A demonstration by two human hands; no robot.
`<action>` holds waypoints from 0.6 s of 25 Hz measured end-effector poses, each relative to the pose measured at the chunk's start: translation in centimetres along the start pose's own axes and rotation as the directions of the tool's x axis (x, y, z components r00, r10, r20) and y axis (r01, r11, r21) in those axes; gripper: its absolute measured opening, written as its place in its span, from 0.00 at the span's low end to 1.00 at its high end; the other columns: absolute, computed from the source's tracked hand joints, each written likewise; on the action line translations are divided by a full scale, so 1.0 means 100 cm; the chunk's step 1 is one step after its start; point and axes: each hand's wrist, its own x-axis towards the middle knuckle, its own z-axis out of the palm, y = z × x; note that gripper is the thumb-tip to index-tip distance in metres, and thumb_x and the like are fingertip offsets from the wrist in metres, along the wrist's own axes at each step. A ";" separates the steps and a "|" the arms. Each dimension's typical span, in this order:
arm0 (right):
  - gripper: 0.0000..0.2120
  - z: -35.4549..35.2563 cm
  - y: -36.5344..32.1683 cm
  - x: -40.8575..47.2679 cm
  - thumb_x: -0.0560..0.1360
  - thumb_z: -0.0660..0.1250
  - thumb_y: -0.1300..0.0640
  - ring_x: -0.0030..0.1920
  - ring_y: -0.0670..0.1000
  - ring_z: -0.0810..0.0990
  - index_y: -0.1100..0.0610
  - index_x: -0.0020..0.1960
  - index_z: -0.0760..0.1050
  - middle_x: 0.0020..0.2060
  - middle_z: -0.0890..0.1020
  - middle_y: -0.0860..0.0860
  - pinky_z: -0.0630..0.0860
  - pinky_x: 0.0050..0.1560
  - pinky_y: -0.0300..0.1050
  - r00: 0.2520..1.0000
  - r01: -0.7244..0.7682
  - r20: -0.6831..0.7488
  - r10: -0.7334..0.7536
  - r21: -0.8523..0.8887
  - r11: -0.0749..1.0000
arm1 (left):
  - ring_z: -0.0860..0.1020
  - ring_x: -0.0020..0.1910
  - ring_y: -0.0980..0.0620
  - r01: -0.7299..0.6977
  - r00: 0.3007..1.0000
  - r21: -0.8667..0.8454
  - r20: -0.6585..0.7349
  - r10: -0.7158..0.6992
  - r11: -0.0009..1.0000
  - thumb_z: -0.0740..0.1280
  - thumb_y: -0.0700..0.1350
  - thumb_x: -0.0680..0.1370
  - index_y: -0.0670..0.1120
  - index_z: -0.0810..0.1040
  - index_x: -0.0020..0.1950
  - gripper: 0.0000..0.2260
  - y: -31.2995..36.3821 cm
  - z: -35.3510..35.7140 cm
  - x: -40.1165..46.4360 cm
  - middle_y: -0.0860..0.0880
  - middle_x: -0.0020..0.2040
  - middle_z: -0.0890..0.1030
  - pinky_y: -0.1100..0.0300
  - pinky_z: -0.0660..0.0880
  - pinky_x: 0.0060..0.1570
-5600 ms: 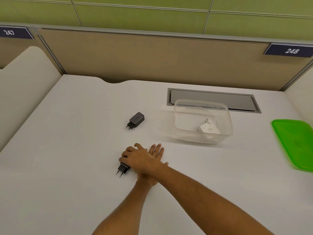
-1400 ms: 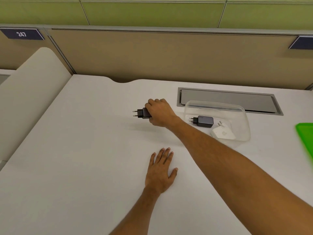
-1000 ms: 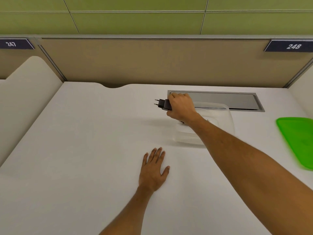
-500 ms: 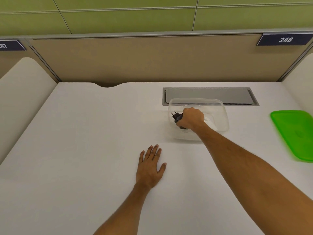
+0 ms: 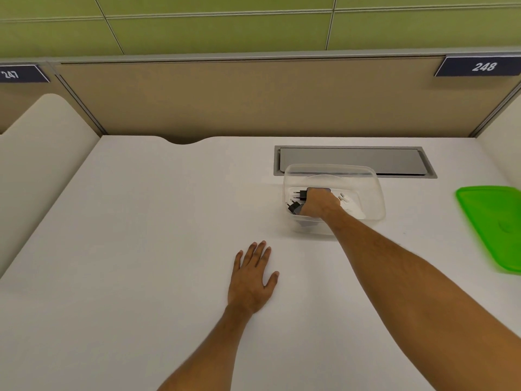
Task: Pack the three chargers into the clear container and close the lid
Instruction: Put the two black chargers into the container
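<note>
The clear container [image 5: 375,190] stands on the white desk, just in front of a grey cable hatch. My right hand [image 5: 320,204] reaches down inside it, closed around a black charger [image 5: 294,207] whose prongs point left. A second black charger [image 5: 306,193] lies behind it on the container floor. The white charger [image 5: 352,206] rests at the right of the container, partly hidden by my wrist. The green lid [image 5: 493,224] lies flat on the desk at the far right. My left hand [image 5: 252,277] rests palm down on the desk, fingers spread, holding nothing.
The grey cable hatch [image 5: 352,160] is set into the desk behind the container. A beige partition wall runs along the back, with number plates 247 and 248. Curved white side panels border the desk on the left and right.
My right hand carried the black charger from the desk's middle over the container rim and lowered it inside beside the other two. The left hand stayed flat on the desk.
</note>
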 end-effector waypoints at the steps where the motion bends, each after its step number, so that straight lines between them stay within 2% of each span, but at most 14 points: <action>1: 0.23 -0.001 0.000 -0.001 0.68 0.70 0.44 0.55 0.58 0.77 0.57 0.57 0.75 0.50 0.81 0.53 0.72 0.45 0.47 1.000 -0.003 -0.009 0.003 -0.016 1.000 | 0.46 0.77 0.57 0.001 1.000 0.000 0.005 -0.001 1.000 0.51 0.60 0.79 0.52 0.55 0.77 0.28 0.000 0.000 0.000 0.54 0.78 0.53 0.53 0.42 0.75; 4: 0.21 -0.009 0.002 -0.004 0.68 0.72 0.48 0.50 0.58 0.79 0.58 0.56 0.75 0.49 0.81 0.55 0.74 0.44 0.48 0.994 -0.011 -0.109 0.006 -0.040 0.999 | 0.45 0.77 0.58 0.005 1.000 0.008 0.014 -0.005 1.000 0.50 0.61 0.79 0.53 0.53 0.77 0.28 -0.001 0.000 0.000 0.55 0.79 0.52 0.53 0.42 0.76; 7: 0.13 -0.019 0.009 -0.010 0.73 0.66 0.52 0.47 0.60 0.80 0.60 0.52 0.77 0.47 0.82 0.57 0.72 0.41 0.46 0.960 -0.008 -0.280 0.005 -0.008 1.000 | 0.46 0.77 0.58 0.005 1.000 -0.001 0.006 -0.005 1.000 0.51 0.61 0.79 0.53 0.55 0.77 0.28 -0.001 0.000 0.000 0.55 0.78 0.53 0.53 0.42 0.75; 10: 0.09 -0.032 0.024 -0.021 0.73 0.66 0.57 0.40 0.59 0.79 0.60 0.50 0.78 0.43 0.83 0.57 0.72 0.38 0.45 0.929 0.003 -0.371 -0.002 0.002 1.000 | 0.47 0.76 0.58 -0.004 1.000 -0.008 -0.001 0.004 1.000 0.51 0.60 0.79 0.52 0.56 0.77 0.28 0.000 -0.002 -0.001 0.55 0.78 0.55 0.55 0.41 0.75; 12: 0.09 -0.041 0.038 -0.029 0.72 0.65 0.62 0.40 0.59 0.80 0.60 0.51 0.77 0.42 0.83 0.57 0.75 0.39 0.46 0.900 0.007 -0.436 -0.001 0.014 1.000 | 0.48 0.76 0.58 -0.007 1.000 -0.012 -0.007 0.006 1.000 0.52 0.60 0.79 0.52 0.57 0.77 0.27 0.000 -0.002 -0.001 0.54 0.78 0.56 0.55 0.41 0.75; 15: 0.09 -0.052 0.066 -0.042 0.72 0.63 0.63 0.40 0.60 0.81 0.60 0.50 0.77 0.42 0.83 0.56 0.77 0.40 0.48 0.848 -0.003 -0.530 0.022 0.037 0.999 | 0.50 0.76 0.57 -0.011 1.000 -0.025 -0.012 0.011 1.000 0.52 0.59 0.79 0.52 0.59 0.76 0.27 -0.001 -0.001 -0.002 0.54 0.78 0.57 0.55 0.42 0.74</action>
